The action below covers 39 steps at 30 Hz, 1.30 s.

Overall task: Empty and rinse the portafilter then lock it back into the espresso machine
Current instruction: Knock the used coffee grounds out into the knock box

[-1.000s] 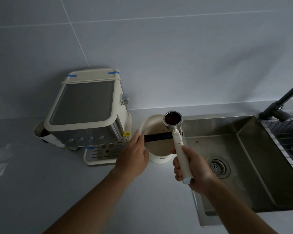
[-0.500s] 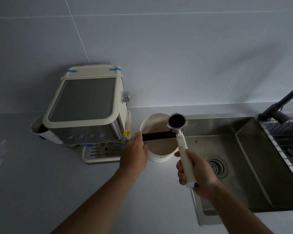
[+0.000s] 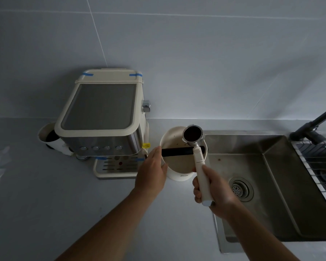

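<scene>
My right hand (image 3: 213, 191) grips the cream handle of the portafilter (image 3: 193, 134), whose metal basket faces up with dark coffee grounds in it. The basket hovers over the far right rim of a cream knock box (image 3: 179, 175) with a black bar (image 3: 177, 152) across its top. My left hand (image 3: 151, 173) rests against the knock box's left side, fingers wrapped on its wall. The cream and steel espresso machine (image 3: 102, 117) stands just left of the knock box.
A steel sink (image 3: 282, 185) with a round drain (image 3: 240, 188) lies to the right, with a black tap (image 3: 312, 125) and a wire rack (image 3: 316, 162) at its far right. A cream cup (image 3: 47, 135) sits left of the machine. Grey counter spreads in front.
The portafilter basket has shifted slightly right over the knock box rim and stays face up. My left hand keeps its place on the knock box.
</scene>
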{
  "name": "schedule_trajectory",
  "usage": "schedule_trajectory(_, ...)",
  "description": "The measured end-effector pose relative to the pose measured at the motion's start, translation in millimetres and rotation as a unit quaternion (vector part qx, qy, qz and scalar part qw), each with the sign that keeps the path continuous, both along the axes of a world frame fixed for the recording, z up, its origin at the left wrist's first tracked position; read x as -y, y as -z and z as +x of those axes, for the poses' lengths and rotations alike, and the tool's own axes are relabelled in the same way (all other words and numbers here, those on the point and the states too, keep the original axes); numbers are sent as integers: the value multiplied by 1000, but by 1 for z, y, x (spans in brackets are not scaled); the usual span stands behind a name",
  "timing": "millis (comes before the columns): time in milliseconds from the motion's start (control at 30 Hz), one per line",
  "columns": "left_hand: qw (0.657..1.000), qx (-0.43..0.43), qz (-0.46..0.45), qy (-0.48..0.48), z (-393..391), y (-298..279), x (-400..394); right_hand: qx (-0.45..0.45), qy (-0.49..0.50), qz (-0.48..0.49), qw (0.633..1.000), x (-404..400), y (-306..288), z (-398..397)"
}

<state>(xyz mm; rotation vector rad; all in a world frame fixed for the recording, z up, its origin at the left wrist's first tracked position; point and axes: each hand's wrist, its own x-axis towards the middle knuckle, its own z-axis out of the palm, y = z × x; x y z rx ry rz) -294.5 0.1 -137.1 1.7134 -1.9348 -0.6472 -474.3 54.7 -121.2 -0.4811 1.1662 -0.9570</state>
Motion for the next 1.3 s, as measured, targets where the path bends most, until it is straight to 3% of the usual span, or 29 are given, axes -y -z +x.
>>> schedule_trajectory(300, 999, 22, -1, 25, 5, -2, 3, -79, 28, -48, 995, 4, 6, 6)
schedule_trajectory(433, 998, 44, 7, 41, 8, -4, 9, -195, 29, -57, 979, 6, 14, 10)
schedule_trajectory(500, 998, 47, 8, 46, 8, -5, 11, -297, 22, -77, 951, 7, 21, 15)
schedule_trajectory(600, 998, 52, 7, 46, 9, -5, 13, -463, 7, -113, 879, 9, 31, 20)
schedule_trajectory(667, 998, 51, 5, 48, 9, -6, 14, -522, -8, -117, 845, 11, 34, 23)
schedule_trajectory(1300, 997, 52, -6, 53, 11, -6, 15, -594, -56, -229, 769, 7, 37, 24)
